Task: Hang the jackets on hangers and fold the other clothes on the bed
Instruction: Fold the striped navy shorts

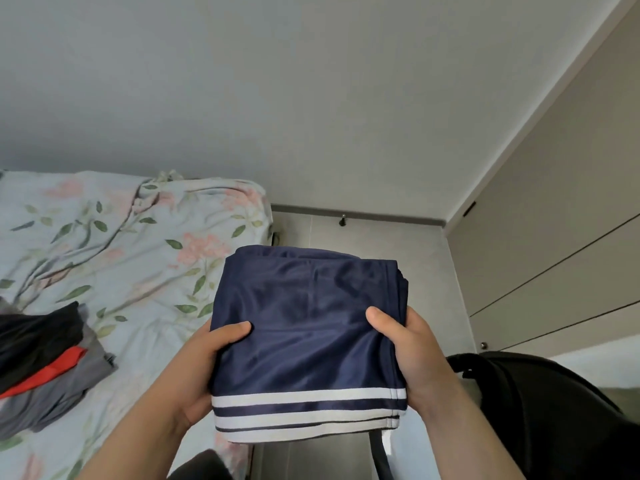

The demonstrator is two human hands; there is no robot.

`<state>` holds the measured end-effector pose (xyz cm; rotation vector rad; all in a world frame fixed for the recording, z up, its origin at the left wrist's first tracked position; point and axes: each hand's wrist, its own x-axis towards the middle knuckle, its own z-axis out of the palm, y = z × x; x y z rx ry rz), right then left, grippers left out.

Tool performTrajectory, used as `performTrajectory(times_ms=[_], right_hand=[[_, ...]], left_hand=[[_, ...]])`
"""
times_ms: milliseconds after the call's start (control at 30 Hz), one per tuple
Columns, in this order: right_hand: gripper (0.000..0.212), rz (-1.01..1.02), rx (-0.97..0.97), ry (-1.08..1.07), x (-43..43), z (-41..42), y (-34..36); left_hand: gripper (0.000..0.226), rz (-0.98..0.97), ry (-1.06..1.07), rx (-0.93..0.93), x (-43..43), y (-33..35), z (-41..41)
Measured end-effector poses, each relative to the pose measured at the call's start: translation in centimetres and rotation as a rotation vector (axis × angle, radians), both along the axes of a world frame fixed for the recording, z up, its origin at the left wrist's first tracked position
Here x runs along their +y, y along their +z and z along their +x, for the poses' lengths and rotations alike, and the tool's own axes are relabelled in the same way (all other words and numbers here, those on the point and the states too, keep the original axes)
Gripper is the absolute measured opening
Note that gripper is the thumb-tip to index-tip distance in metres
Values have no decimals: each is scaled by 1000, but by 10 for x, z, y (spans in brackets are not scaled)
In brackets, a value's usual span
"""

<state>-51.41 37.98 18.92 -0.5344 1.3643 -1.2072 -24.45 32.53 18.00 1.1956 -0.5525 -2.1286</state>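
A person holds a folded navy garment up in the air with both hands, in front of the bed's right edge and the strip of floor beside it. The garment is folded into a thick, roughly square packet, and white stripes run across the edge nearest the person. The left hand grips its left side and the right hand grips its right side. On each hand the thumb lies on top of the cloth and the other fingers curl underneath, out of sight, so both sets of fingers are grasping the garment.

The bed is covered by a pale floral sheet with some creases. Near its left edge lies a loose pile of clothes: a black piece on top, a red one under it and a grey one at the bottom. This pile is well apart from the held garment.

To the right stands a beige wardrobe with dark horizontal seams. A black object fills the lower right corner; what it is cannot be told.
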Motion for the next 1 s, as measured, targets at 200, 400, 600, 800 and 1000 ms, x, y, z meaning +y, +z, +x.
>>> performTrajectory(times_ms=[200, 400, 600, 800, 1000], right_hand=[[24, -15, -14, -63, 10, -9, 67], [26, -46, 13, -125, 18, -24, 116], [20, -72, 70, -205, 15, -48, 137], [20, -35, 143, -304, 10, -90, 141], [38, 24, 102, -571, -4, -119, 137]], left_hand=[[51, -49, -11, 8, -1, 74, -13], [51, -198, -42, -71, -10, 127, -34], [51, -309, -155, -145, -42, 152, -65], [53, -297, -335, -163, -93, 151, -127], [49, -344, -588, -137, -156, 155, -201]])
